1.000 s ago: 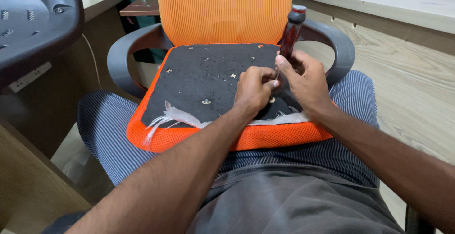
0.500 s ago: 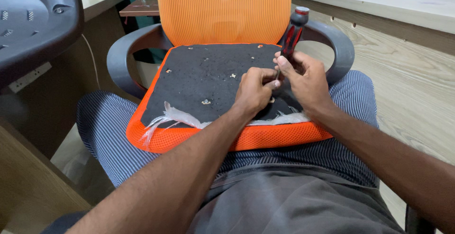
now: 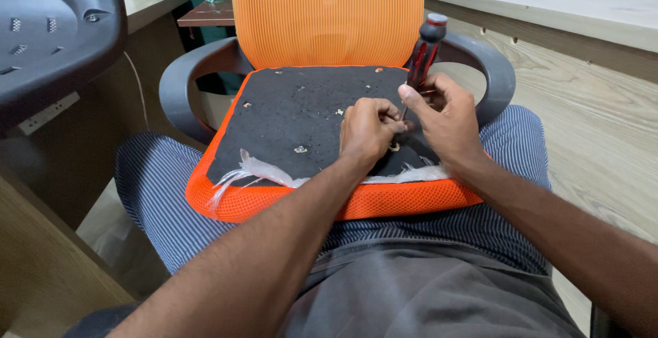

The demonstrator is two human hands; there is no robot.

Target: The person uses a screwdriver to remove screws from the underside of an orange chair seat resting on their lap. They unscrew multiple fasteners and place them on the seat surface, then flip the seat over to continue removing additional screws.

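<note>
An orange mesh office chair lies across my lap, its black seat underside (image 3: 301, 115) facing up. My right hand (image 3: 445, 115) grips a screwdriver with a red and black handle (image 3: 425, 50), held nearly upright, its tip down on the black panel near the right edge. My left hand (image 3: 370, 129) is closed beside the tip, fingers pinched around a small metal piece at the shaft; the piece itself is mostly hidden. Small screws (image 3: 300, 149) and bits of debris dot the panel. Frayed white fabric (image 3: 253, 171) hangs along the orange front edge.
Grey armrests (image 3: 188, 81) curve at both sides of the chair. A dark grey plastic chair part (image 3: 55, 30) sits upper left above a wooden desk. A light wooden bench (image 3: 569, 16) runs along the right. My striped trousers (image 3: 154, 194) are under the seat.
The screwdriver handle has tilted and shifted slightly in my right hand. My left hand stays closed at the tip in the same spot.
</note>
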